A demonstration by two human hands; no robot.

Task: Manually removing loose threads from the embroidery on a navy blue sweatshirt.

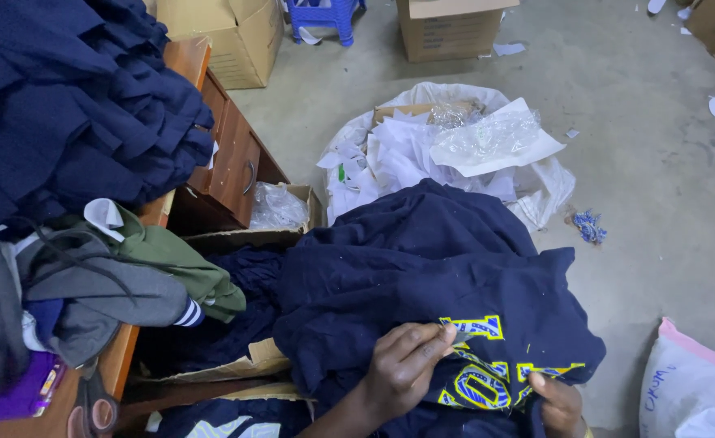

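A navy blue garment [422,268] with yellow and blue embroidered lettering [487,377] lies bunched across my lap. My left hand [402,369] pinches the fabric at the upper left edge of the lettering, fingertips closed on something small and pale that I cannot make out. My right hand [558,404] grips the cloth just below the right end of the lettering, near the frame's bottom edge.
A stack of navy garments [65,105] and grey and green clothes [114,284] sit on a wooden desk [227,154] at left. A cardboard box [244,243] holds more dark cloth. A white sack of paper and plastic scraps [455,146] lies ahead; boxes and a blue stool stand behind.
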